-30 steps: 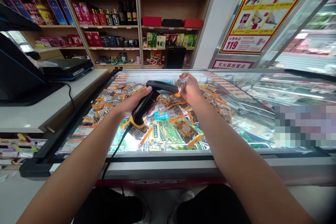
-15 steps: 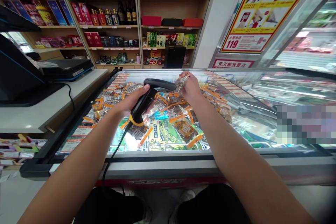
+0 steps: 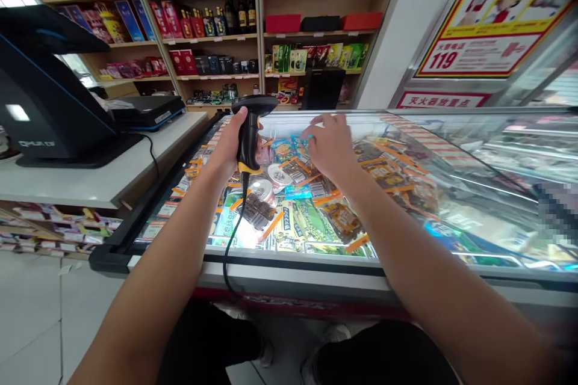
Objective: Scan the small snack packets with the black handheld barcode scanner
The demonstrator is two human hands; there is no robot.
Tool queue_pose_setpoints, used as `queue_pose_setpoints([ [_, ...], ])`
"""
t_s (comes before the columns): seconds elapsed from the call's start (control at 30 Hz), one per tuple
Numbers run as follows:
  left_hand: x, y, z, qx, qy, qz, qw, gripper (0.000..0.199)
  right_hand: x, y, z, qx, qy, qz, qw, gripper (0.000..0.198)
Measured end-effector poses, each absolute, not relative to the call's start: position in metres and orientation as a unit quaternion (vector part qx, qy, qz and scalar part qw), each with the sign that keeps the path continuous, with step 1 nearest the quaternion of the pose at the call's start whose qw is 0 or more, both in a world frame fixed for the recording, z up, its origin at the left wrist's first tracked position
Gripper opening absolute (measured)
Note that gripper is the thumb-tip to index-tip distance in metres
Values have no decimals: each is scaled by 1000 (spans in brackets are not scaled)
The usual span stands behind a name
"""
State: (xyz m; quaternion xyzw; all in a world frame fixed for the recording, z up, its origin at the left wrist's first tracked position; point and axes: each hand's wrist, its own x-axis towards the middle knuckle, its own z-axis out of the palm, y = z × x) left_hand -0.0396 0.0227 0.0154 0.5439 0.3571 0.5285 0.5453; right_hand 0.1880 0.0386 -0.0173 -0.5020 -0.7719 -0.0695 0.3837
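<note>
My left hand (image 3: pixel 229 138) is wrapped round the grip of a black and yellow barcode scanner (image 3: pixel 248 144), its head uppermost and its cable (image 3: pixel 238 222) hanging down over the freezer's front edge. Over the packets, my right hand (image 3: pixel 332 147) is held with bent fingers apart, and I see nothing between them. Below both hands lie clear packets of brown food with orange strips (image 3: pixel 343 221), round white-lidded tubs (image 3: pixel 279 175), blue packets (image 3: pixel 298 192) and green packets (image 3: pixel 311 219). The right hand hides some of the packets.
The chest freezer (image 3: pixel 289 263) has a raised front rim. To the left, a counter (image 3: pixel 90 183) carries a black checkout machine (image 3: pixel 58 90) and a flat black scale (image 3: pixel 147 111). Shelves (image 3: pixel 212 39) with boxes and bottles stand behind. A 119 poster (image 3: pixel 474 42) hangs at the right.
The clear packet in my right hand is gone from it, and its fingers have spread. My left hand has turned the scanner more upright. The view has shifted left.
</note>
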Motion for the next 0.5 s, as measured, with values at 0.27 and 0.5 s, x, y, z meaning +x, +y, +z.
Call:
queue_pose_setpoints([
  [0.27,-42,21,18,536,361,559,520,66,117,-13,-47,-381,-880,248,133,78],
  [0.5,-39,23,16,538,343,536,554,65,128,3,-44,-380,-840,348,168,58],
])
